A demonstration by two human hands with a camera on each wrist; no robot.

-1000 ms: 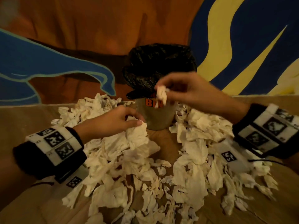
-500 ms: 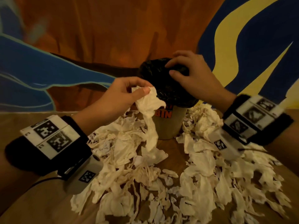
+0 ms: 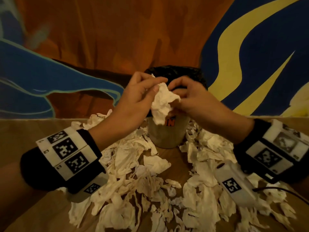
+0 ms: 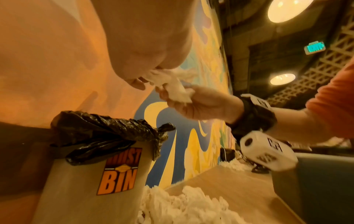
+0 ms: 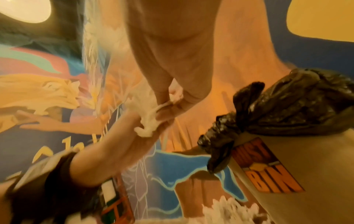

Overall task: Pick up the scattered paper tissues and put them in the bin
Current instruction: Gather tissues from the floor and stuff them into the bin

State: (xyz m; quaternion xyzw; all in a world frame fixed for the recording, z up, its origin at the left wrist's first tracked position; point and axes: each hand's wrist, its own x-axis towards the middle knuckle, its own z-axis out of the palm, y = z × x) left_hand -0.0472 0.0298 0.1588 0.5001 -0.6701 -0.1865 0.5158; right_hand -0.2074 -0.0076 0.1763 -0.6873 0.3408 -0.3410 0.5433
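Observation:
A crumpled white tissue (image 3: 163,102) hangs in front of the bin (image 3: 168,136), a grey tub with a black liner (image 3: 177,72) and an orange "BIN" label. My left hand (image 3: 151,87) pinches the tissue's upper left part. My right hand (image 3: 179,94) grips its right side, so both hands hold the same piece just before the bin's mouth. The left wrist view shows the tissue (image 4: 172,89) stretched between the two hands above the bin (image 4: 95,181). In the right wrist view the tissue (image 5: 151,116) is bunched between the fingers, left of the liner (image 5: 277,109).
Many torn tissues (image 3: 133,181) lie heaped on the wooden table (image 3: 25,131) around the bin, left, right and in front. A painted wall (image 3: 117,39) stands right behind the bin. A cable (image 3: 275,190) trails from my right wrist.
My left hand has carried the tissue up and right to the bin's mouth. My right hand came off the liner's rim, moved down and took hold of the same tissue.

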